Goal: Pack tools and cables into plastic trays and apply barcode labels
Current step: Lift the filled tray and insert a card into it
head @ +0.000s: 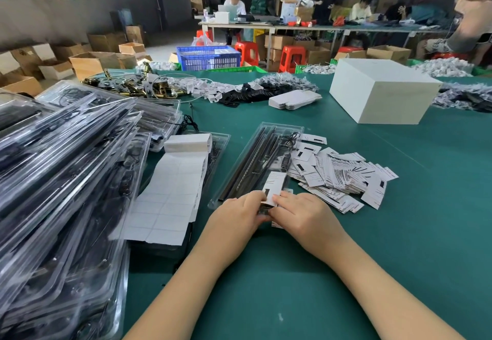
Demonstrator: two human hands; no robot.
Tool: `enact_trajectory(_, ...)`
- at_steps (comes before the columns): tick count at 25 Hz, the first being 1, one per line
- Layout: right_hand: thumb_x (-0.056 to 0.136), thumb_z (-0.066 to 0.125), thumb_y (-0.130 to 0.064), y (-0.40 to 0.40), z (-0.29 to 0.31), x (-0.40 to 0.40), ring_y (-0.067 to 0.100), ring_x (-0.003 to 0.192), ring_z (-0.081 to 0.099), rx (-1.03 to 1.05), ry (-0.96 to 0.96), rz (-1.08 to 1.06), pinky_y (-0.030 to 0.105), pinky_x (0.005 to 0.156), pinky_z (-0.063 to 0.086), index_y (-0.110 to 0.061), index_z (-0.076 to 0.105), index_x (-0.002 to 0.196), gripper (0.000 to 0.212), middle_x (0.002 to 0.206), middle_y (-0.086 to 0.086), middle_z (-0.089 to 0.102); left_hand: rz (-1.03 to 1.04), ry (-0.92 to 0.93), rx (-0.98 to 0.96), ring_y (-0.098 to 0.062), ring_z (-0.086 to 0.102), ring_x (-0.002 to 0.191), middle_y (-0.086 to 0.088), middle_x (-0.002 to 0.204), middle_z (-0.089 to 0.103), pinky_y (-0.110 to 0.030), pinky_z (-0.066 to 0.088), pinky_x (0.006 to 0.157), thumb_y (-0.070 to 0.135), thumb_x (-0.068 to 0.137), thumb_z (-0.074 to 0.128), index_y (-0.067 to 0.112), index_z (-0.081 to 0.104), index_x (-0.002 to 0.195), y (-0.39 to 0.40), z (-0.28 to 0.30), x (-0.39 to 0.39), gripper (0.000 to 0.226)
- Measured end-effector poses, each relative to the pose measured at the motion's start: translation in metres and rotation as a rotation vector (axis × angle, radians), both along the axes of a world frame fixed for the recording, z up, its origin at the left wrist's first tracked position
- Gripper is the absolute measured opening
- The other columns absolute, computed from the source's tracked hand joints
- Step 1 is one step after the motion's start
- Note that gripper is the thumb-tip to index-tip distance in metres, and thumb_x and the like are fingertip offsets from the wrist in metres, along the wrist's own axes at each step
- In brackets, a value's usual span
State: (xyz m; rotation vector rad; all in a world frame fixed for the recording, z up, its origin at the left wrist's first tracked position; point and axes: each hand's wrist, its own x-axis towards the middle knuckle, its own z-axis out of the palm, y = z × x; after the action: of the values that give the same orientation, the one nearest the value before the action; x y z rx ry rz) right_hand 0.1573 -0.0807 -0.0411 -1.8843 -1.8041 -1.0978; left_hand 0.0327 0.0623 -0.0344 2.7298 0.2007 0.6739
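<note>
Far left: packed trays (pixel 66 169) heaped in a leaning stack on the green table (pixel 399 233)
Next over: label sheet (pixel 170 193) draped across a tray
Left hand (pixel 239 213): fingers curled, pinching the white card (pixel 274 189) at the near end of the clear tray (pixel 269 156)
Right hand (pixel 298 213): fingers bent, pinching that same card
Right: loose cards (pixel 343 177) piled just beside the tray

Left hand (pixel 239 213) and right hand (pixel 298 213) meet, fingers curled, forearms converging
</note>
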Motion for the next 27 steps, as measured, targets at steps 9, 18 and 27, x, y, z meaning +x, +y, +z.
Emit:
enact_trajectory(9,0.089,0.063,-0.021,-0.012,0.013,-0.002,0.024,0.088,0.073,0.141,0.097,-0.025,0.036,0.063,0.058,-0.009,0.074,0.073,0.023,0.095,0.008,0.075,0.053,-0.408,0.164,-0.022,0.067,0.077,-0.003,0.085,0.070,-0.027,0.052,0.072,0.000,0.070,0.081,0.007,0.075,0.079,0.002,0.003,0.002,0.013)
enact_trajectory(18,0.088,0.064,-0.019,-0.016,0.014,-0.004,0.024,0.088,0.073,0.178,0.079,-0.017,0.037,0.064,0.058,-0.008,0.074,0.072,0.023,0.095,0.009,0.075,0.076,-0.404,0.170,-0.020,0.059,0.074,-0.001,0.081,0.063,-0.031,0.050,0.063,0.008,0.075,0.079,0.011,0.073,0.081,0.004,0.001,0.001,0.008)
enact_trajectory(27,0.089,0.064,-0.023,-0.013,0.013,-0.011,0.020,0.086,0.074,0.229,0.027,0.008,0.033,0.063,0.058,-0.011,0.074,0.071,0.024,0.093,0.005,0.075,0.105,-0.485,0.238,-0.025,0.061,0.068,-0.002,0.076,0.065,-0.037,0.049,0.057,0.010,0.080,0.070,0.008,0.069,0.068,0.006,0.000,0.006,0.012)
